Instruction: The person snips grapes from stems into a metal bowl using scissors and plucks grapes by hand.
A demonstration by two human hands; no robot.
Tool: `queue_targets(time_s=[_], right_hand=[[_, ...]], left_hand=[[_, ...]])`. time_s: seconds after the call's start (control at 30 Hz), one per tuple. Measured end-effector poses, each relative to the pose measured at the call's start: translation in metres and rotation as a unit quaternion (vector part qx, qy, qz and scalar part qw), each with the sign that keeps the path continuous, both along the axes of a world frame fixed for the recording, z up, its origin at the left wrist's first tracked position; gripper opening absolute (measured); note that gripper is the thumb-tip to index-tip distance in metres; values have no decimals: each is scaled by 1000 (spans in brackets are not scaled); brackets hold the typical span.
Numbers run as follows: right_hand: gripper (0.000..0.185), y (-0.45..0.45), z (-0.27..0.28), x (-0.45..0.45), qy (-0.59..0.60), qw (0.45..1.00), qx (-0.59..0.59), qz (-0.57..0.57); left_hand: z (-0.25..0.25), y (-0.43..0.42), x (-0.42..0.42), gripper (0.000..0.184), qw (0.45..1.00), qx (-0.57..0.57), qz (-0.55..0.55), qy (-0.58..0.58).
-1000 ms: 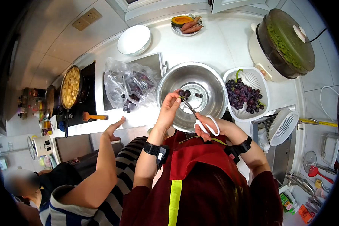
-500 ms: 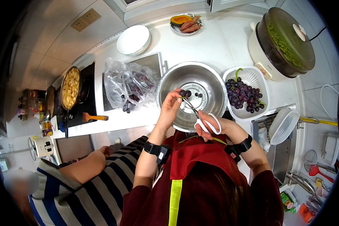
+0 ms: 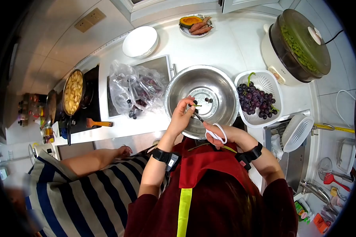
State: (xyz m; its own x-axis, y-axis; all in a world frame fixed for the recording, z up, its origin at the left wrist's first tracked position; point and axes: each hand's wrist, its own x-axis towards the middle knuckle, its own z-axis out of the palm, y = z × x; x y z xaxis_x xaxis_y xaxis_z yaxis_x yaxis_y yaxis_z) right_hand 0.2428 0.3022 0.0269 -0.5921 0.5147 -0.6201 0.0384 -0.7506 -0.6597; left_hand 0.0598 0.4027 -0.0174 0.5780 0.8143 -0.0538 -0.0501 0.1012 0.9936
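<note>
Over the near left part of a steel bowl (image 3: pixel 225 85), my left hand (image 3: pixel 182 114) pinches a small grape sprig (image 3: pixel 195 103) with a green stem and a few dark grapes. My right hand (image 3: pixel 216 136) is closed through the white handles of a pair of scissors (image 3: pixel 222 134). Their blades point up and left, close beneath the fingers of my left hand; the tips are partly hidden there. A few loose dark grapes (image 3: pixel 209 100) lie on the bowl's floor.
Right of the bowl, a white basket (image 3: pixel 273 81) holds a bunch of grapes (image 3: pixel 255 100). To the left lies a plastic bag (image 3: pixel 124 85) with more grapes. A pan (image 3: pixel 74 93) sits on the stove. Another person's hand (image 3: pixel 124 151) is at lower left.
The sprig in my left hand has turned and shows fewer grapes. The scissors have tilted, with their handles swung slightly left. The other person's arm has stretched out to the right.
</note>
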Motion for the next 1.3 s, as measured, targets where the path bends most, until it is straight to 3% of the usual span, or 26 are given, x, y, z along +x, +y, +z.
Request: queue_targets(time_s=[0.2, 0.27, 0.37, 0.47, 0.53, 0.6, 0.77, 0.93, 1.0, 1.03, 1.07, 1.13, 1.3], right_hand=[[80, -23, -10, 7, -38, 998, -20, -54], [81, -34, -1, 7, -136, 986, -4, -93], [76, -49, 8, 8, -173, 972, 11, -157], [54, -64, 25, 6, -311, 916, 24, -252], [55, -78, 30, 9, -434, 858, 83, -261], [42, -94, 22, 20, -496, 819, 144, -249], [40, -122, 8, 49, -558, 776, 185, -231], [39, -149, -26, 74, -476, 768, 292, -313], [36, -160, -40, 81, -574, 614, 454, -294], [35, -165, -40, 84, -587, 602, 461, -283], [35, -169, -42, 87, -582, 604, 463, -288], [35, -177, -47, 96, -415, 768, 338, -351], [41, -190, -40, 103, -404, 795, 297, -342]], left_hand=[[-17, 8, -21, 10, 992, -117, -7, 38], [-18, 15, -23, 9, 990, -130, -39, 39], [-11, 21, -17, 6, 983, -144, -101, 61], [-3, 21, -10, 6, 970, -162, -172, 61], [14, 13, -6, 5, 955, -166, -234, 77], [26, -2, -5, 7, 932, -196, -299, 66], [25, -59, -1, 12, 869, -242, -405, 148], [-37, -107, 13, 21, 859, -216, -383, 260], [-85, -120, 7, 28, 898, -259, -249, 252], [-95, -123, 9, 36, 894, -304, -208, 255], [-103, -127, 7, 36, 894, -301, -205, 261], [-101, -135, 11, 43, 899, -235, -149, 339], [-55, -136, 25, 49, 887, -217, -204, 354]])
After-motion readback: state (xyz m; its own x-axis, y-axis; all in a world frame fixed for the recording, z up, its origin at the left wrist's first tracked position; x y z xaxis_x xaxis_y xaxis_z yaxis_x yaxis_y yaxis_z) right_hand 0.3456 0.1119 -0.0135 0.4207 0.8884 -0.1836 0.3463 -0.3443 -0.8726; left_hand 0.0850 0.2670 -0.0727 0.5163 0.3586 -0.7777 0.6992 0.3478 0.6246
